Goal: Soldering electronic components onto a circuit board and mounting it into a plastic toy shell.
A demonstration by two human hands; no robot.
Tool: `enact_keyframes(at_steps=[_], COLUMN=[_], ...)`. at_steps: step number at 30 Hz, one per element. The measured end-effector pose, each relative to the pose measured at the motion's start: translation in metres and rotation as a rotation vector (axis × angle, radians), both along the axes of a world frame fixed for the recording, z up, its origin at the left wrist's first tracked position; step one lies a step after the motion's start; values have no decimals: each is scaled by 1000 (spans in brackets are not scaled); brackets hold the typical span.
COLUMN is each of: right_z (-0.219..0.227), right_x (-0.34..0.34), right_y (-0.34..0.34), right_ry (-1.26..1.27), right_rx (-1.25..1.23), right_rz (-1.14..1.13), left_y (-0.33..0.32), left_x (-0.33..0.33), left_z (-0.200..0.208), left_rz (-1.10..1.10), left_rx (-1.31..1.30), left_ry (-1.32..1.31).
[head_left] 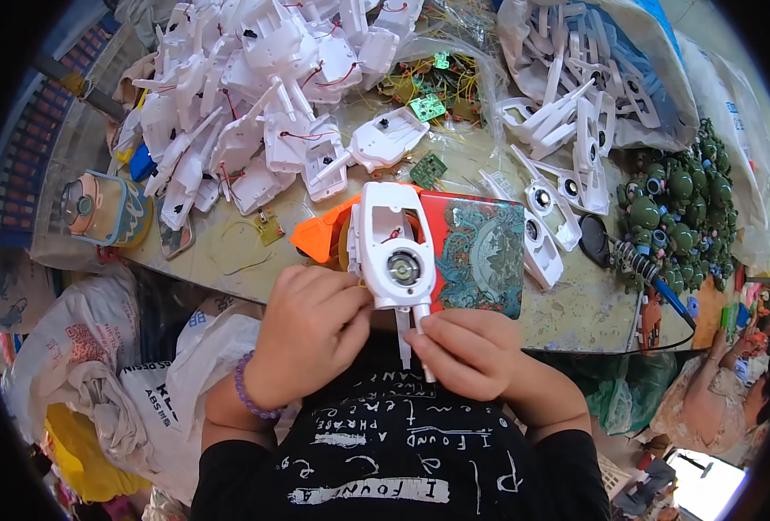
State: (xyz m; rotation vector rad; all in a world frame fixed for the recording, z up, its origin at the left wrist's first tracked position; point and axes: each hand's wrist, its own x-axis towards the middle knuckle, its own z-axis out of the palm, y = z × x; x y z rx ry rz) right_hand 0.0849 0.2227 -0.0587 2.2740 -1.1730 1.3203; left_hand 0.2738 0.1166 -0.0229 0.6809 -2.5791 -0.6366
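A white plastic housing (391, 234) is held over the table's near edge, with a cut-out window and a round lens set in a dark ring at its lower end. A bit of red wire shows inside the window. My left hand (311, 317), a purple bead bracelet at its wrist, is closed with its fingertips at the housing's lower left edge; a sliver of yellow wire shows there. My right hand (472, 352) pinches the narrow white stem at the housing's bottom right. Behind it lie a red notebook with a dark patterned cover (480, 252) and an orange object (322, 233), partly hidden.
A tall heap of white housings (263, 95) covers the back left. Green circuit boards (428, 106) with yellow wires lie at centre back, white frames (567, 113) right of them. Dark green round parts (680, 213), a soldering iron (654, 273) and a lidded jug (107, 208) stand around. Another person (715, 391) sits far right.
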Motion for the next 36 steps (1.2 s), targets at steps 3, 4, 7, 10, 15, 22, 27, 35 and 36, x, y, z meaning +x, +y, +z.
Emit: enact_keyframes(at_steps=[3,4,7,10,15,22,27,35,36], right_z=[2,1,0,-1,6,7,15,9,7], right_x=[8,9,11,13,11,4,3,-10,-9], right_y=[2,0,-1,-1,6,8,9,35,38], right_ry=[48,64,118,158,164,192,113,-80,-74], right_rx=[86,96,110,109,190,250,302,164,191], right_rz=[22,13,21,27,10,90,128,172,169], left_y=[-2,-4,-8,-15,-13,31,52,94,107], left_x=[7,9,19,33,35,16,1,54,71], left_z=[2,3,3,6,-7,-67,-66,-66,-75], left_rz=[10,11,2,91,161,-164,35,313,457], left_rx=[88,136,190,274,518,1883,1941,1266,1163], left_ry=[40,43,120,151,27,294,486,394,460])
